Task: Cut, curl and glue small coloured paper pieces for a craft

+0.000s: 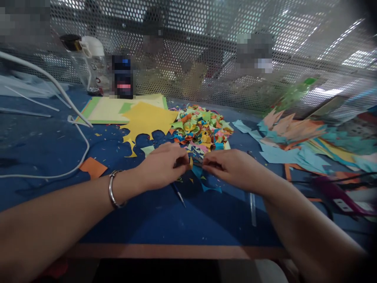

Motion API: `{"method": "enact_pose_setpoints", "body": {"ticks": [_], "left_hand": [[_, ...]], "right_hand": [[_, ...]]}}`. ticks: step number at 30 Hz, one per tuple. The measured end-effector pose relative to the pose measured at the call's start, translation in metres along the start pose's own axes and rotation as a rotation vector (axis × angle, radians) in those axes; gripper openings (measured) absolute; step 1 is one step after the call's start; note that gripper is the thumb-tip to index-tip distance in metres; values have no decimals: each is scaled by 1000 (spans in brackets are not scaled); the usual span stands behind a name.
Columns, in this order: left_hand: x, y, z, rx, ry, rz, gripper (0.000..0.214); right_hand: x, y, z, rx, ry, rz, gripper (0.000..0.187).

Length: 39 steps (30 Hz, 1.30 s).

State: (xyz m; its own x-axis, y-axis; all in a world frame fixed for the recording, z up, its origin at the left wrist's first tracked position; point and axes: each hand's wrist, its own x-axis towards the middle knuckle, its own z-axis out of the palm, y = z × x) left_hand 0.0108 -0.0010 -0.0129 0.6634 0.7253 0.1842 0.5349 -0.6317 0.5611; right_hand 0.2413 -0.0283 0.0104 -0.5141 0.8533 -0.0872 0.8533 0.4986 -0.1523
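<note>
My left hand (165, 167) is closed in a pinch above the table, a bracelet (112, 189) round its wrist. At its fingertips is a small yellow paper piece (191, 162). Facing it, my right hand (226, 167) also pinches; a thin greyish thing shows at its fingertips, too blurred to name. Under the gap between the hands lie blue paper scraps (211, 189). Just behind them rises a heap of small coloured paper pieces (203, 124). A slim pointed tool (179, 195) lies below my left hand.
Left of the heap lies a cut yellow sheet (150, 118) on a paper stack (103, 110). A white cable (86, 145), orange scrap (94, 168) and bottles (94, 67) are left. Cut papers (297, 155), a purple tool (335, 196) and clear tube (253, 210) are right. Perforated metal (188, 51) stands behind.
</note>
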Motion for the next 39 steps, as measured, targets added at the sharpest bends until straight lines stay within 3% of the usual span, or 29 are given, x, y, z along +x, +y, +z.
{"method": "enact_pose_setpoints", "body": {"ticks": [3,10,18,25,39], "left_hand": [[3,-3,-4,-228,42,-96,14],[4,-4,-1,-945,2,-294,20],[4,5,-6,-1333,-72,-486,19],[5,13,-11,-1460,-62,-710,21],[4,14,-9,-1467,-165,-731,25]], "right_hand": [[-1,-2,-1,26,108,-4,20],[0,-9,3,162,422,-55,15],[0,-13,4,152,567,-191,15],[-1,-18,2,183,619,-176,13],[-1,-23,3,246,583,-169,11]]}}
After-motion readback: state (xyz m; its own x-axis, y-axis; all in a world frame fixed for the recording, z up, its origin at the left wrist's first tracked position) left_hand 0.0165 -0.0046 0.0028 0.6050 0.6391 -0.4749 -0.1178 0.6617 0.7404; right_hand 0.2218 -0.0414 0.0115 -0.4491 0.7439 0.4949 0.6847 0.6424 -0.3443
